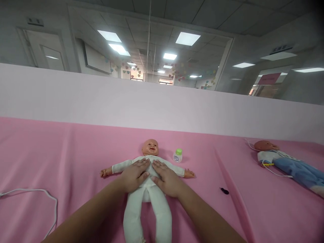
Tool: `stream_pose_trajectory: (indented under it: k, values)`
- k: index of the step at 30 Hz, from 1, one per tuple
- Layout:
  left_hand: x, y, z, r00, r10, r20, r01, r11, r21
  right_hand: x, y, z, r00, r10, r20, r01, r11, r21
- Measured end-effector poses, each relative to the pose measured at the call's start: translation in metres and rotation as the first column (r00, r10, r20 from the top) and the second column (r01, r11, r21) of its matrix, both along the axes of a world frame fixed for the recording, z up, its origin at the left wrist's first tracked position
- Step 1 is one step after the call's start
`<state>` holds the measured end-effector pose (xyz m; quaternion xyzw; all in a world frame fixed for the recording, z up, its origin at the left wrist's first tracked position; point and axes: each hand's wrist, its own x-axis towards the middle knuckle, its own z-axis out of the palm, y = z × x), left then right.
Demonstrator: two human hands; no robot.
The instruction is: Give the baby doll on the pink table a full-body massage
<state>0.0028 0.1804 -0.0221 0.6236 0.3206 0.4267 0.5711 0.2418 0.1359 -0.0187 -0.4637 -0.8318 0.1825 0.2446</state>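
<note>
A baby doll with a white cloth body lies face up, arms stretched out to both sides and head away from me. On its chest, my left hand rests flat with the fingers extended. Beside it my right hand lies flat on the other half of the chest, fingers also extended. The fingertips of both hands come close together near the doll's neck. Right of the doll's head stands a small clear bottle with a green cap and a label.
A pink sheet covers the surface. A small black-handled object lies to the right. Further right is another doll in blue and white, with a thin white cord. A white cable curves at the left. Behind runs a white wall with glass above.
</note>
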Motion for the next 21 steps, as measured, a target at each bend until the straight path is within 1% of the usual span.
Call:
stream_pose_trajectory:
  k: [4, 6, 7, 8, 9, 10, 11, 12, 13, 14, 15, 16, 18, 21]
  values:
    - [0.004, 0.004, -0.005, 0.998, -0.037, 0.05, 0.037, 0.999, 0.002, -0.001, 0.011, -0.003, 0.999, -0.035, 0.025, 0.036, 0.999, -0.02]
    - [0.004, 0.004, -0.007, 0.998, -0.048, 0.044, 0.046, 0.998, 0.031, -0.001, 0.012, -0.003, 0.998, -0.045, 0.032, 0.046, 0.999, -0.024]
    - [0.003, 0.004, -0.007, 0.999, -0.044, 0.011, 0.043, 0.997, 0.07, -0.001, 0.011, -0.003, 0.998, -0.047, 0.036, 0.047, 0.999, -0.025]
    - [0.002, 0.004, -0.008, 0.997, -0.042, -0.058, 0.049, 0.991, 0.128, -0.001, 0.01, -0.003, 0.998, -0.043, 0.04, 0.044, 0.999, -0.027]
    - [0.001, 0.004, -0.009, 0.985, -0.034, -0.167, 0.068, 0.976, 0.206, -0.001, 0.009, -0.003, 0.998, -0.036, 0.044, 0.038, 0.999, -0.03]
    - [0.0, 0.004, -0.009, 0.954, -0.013, -0.3, 0.104, 0.951, 0.292, -0.002, 0.007, -0.002, 0.999, -0.027, 0.047, 0.028, 0.999, -0.034]
    - [-0.001, 0.005, -0.01, 0.9, 0.025, -0.436, 0.155, 0.915, 0.373, -0.003, 0.006, -0.001, 0.999, -0.017, 0.051, 0.019, 0.999, -0.037]
    - [-0.001, 0.005, -0.01, 0.828, 0.077, -0.555, 0.216, 0.87, 0.443, -0.004, 0.005, -0.001, 0.998, -0.01, 0.054, 0.012, 0.999, -0.04]
    - [-0.001, 0.005, -0.011, 0.752, 0.137, -0.645, 0.276, 0.822, 0.498, -0.005, 0.004, 0.0, 0.998, -0.005, 0.059, 0.007, 0.999, -0.043]
    - [-0.001, 0.006, -0.011, 0.69, 0.194, -0.697, 0.324, 0.779, 0.537, -0.006, 0.004, 0.0, 0.998, -0.003, 0.063, 0.006, 0.999, -0.043]
    - [0.0, 0.007, -0.012, 0.652, 0.24, -0.719, 0.351, 0.746, 0.566, -0.006, 0.004, 0.0, 0.998, -0.003, 0.066, 0.006, 0.999, -0.043]
    - [0.0, 0.007, -0.012, 0.631, 0.267, -0.728, 0.368, 0.724, 0.584, -0.007, 0.005, 0.0, 0.998, -0.003, 0.067, 0.006, 0.999, -0.043]
    - [0.002, 0.008, -0.013, 0.616, 0.285, -0.734, 0.379, 0.71, 0.593, -0.006, 0.008, -0.001, 0.998, -0.004, 0.066, 0.007, 0.999, -0.045]
    - [0.001, 0.009, -0.013, 0.613, 0.271, -0.742, 0.367, 0.734, 0.572, -0.002, 0.011, -0.001, 0.999, -0.011, 0.05, 0.014, 0.999, -0.044]
